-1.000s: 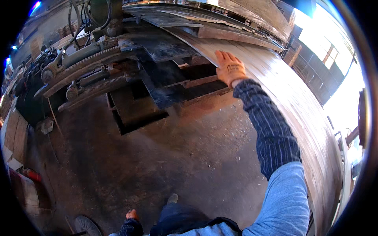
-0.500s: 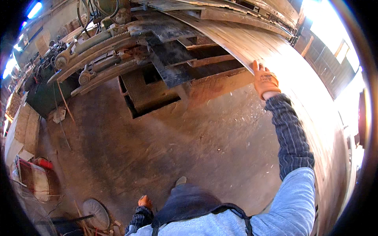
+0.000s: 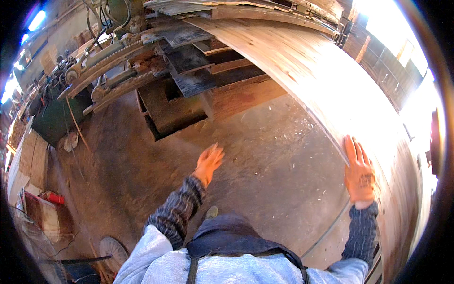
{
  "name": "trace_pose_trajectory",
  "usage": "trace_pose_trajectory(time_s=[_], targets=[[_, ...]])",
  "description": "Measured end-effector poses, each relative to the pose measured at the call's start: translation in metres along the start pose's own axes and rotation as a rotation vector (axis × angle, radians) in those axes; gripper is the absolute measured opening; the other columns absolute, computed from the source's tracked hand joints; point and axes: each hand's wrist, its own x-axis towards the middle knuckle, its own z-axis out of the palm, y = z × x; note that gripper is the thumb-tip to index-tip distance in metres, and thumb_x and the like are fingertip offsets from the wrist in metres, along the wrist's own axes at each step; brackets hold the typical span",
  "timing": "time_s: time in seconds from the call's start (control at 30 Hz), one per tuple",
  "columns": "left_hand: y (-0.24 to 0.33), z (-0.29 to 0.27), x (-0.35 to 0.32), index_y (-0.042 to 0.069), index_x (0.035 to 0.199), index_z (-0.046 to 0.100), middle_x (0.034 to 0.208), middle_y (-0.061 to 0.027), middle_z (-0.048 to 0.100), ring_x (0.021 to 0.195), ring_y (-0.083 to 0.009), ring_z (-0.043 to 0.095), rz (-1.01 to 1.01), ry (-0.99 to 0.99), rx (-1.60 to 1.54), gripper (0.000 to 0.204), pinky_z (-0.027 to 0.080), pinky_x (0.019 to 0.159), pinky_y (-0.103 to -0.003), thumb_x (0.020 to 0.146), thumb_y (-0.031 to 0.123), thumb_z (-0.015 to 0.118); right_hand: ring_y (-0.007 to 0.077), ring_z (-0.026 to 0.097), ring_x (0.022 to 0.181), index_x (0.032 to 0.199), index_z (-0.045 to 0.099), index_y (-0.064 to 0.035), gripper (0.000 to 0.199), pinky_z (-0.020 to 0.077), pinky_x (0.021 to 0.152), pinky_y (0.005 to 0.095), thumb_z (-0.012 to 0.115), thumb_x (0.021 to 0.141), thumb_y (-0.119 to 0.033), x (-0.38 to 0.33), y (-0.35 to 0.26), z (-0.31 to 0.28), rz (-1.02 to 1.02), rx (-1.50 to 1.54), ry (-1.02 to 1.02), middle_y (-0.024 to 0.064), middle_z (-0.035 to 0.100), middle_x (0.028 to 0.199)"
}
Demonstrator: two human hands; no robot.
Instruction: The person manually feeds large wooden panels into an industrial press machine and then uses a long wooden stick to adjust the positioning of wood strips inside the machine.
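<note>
Right grip (image 3: 360, 176) gloved orange, flat on smooth curved plywood sheet (image 3: 326, 85)

Orange gloves (image 3: 360, 176), dark striped cuffs, pale blue sleeves, navy apron.

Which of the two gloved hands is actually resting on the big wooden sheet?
The right hand: it lies flat on the edge of the wooden sheet. The left hand is raised over the floor, touching nothing.

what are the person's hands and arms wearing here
Both hands wear orange work gloves: the left hand and the right hand, whose glove has a dark printed mark on its back and a pale cuff. Both forearms are in dark, finely striped knit sleeves under a light blue-grey outer layer at the upper arms.
</note>
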Motion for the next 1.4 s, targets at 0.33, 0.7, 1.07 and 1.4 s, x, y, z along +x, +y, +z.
trace_pose_trajectory(time_s=[0.33,0.7,1.07,1.4], targets=[[0.101,0.263,0.056,0.009,0.128,0.052,0.128,-0.0096,0.057,0.114,-0.0224,0.056,0.054,-0.347,-0.534,0.045,0.046,0.097,-0.039,0.095,0.039,0.058,0.0304,0.052,0.126,0.136,0.051,-0.0108,0.050,0.0442,0.098,0.0429,0.057,0.086,-0.004,-0.182,0.104,-0.030,0.085,-0.010,-0.002,0.0124,0.056,0.134],[-0.007,0.374,-0.013,-0.004,0.127,0.045,0.122,-0.0144,0.057,0.106,-0.0264,0.061,-0.077,-0.463,-0.492,0.048,0.054,0.090,-0.036,0.098,0.033,0.053,0.0436,0.052,0.119,0.133,0.051,-0.0025,0.057,0.0410,0.102,0.0474,0.067,0.080,-0.017,-0.340,0.162,-0.066,0.564,0.036,-0.048,0.0236,0.052,0.133],[-0.043,0.358,-0.139,0.006,0.137,0.046,0.123,-0.0113,0.059,0.112,-0.0219,0.055,-0.259,-1.444,0.291,0.059,0.048,0.093,-0.034,0.089,0.031,0.068,0.0351,0.058,0.116,0.131,0.051,-0.0038,0.056,0.0450,0.101,0.0432,0.063,0.084,-0.031,-0.083,0.032,-0.079,-0.014,0.410,-0.051,0.0203,0.059,0.126],[-0.089,0.234,-0.084,0.009,0.146,0.039,0.135,-0.0097,0.052,0.118,-0.0223,0.052,-0.468,-1.083,0.223,0.066,0.044,0.099,-0.037,0.091,0.035,0.065,0.0284,0.050,0.126,0.136,0.045,-0.0070,0.060,0.0429,0.103,0.0426,0.061,0.084,-0.031,0.002,-0.017,-0.022,0.048,0.178,0.023,0.0147,0.051,0.136]])
